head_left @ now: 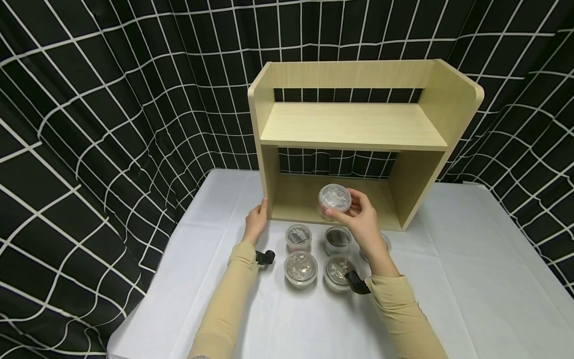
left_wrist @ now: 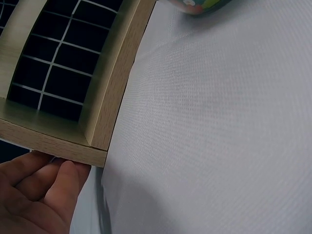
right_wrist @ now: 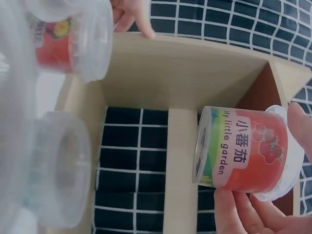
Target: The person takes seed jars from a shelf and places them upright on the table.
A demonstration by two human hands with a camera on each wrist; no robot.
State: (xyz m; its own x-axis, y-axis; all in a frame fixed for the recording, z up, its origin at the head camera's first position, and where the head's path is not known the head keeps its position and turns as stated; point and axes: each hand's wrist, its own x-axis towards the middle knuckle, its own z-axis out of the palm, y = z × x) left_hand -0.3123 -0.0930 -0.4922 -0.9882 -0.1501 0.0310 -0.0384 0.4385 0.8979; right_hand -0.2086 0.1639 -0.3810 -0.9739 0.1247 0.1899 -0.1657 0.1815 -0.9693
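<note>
My right hand [head_left: 364,219] holds a small lidded plastic cup [head_left: 334,197] before the shelf's lower compartment, thumb on one side and fingers on the other. In the right wrist view this cup [right_wrist: 248,151] has a red label with tomatoes and "My little garden". My left hand [head_left: 256,222] touches the outside of the left side panel of the wooden shelf [head_left: 354,124], near its bottom front corner. The left wrist view shows its fingers [left_wrist: 63,183] against that panel [left_wrist: 58,148].
Several similar lidded cups [head_left: 301,269] stand on the white tablecloth [head_left: 471,279] in front of the shelf. One cup [head_left: 386,243] is partly hidden by my right forearm. A black curtain with white grid lines [head_left: 134,99] surrounds the table.
</note>
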